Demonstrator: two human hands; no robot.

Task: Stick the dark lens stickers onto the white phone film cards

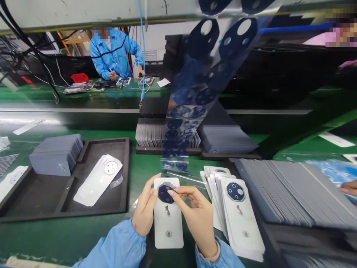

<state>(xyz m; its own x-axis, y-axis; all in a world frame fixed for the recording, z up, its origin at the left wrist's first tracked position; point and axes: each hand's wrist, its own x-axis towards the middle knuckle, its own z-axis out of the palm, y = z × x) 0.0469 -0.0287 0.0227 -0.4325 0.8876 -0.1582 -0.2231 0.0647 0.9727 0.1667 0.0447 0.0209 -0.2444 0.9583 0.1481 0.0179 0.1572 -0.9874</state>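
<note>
Left hand (145,208): upright, clamped on left edge of phone back panel (168,221).
Right hand (197,211): angled inward, thumb and forefinger pinching blue camera film (165,194).

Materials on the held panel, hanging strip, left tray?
Panel: plastic or coated glass, can't tell which; smooth, pale, low sheen.
Strip: likely thin plastic film, glossy; the background shows through between its dark patches, and it catches highlights.
Tray: probably foam or plastic; matte black, thick walls, little reflection.
</note>
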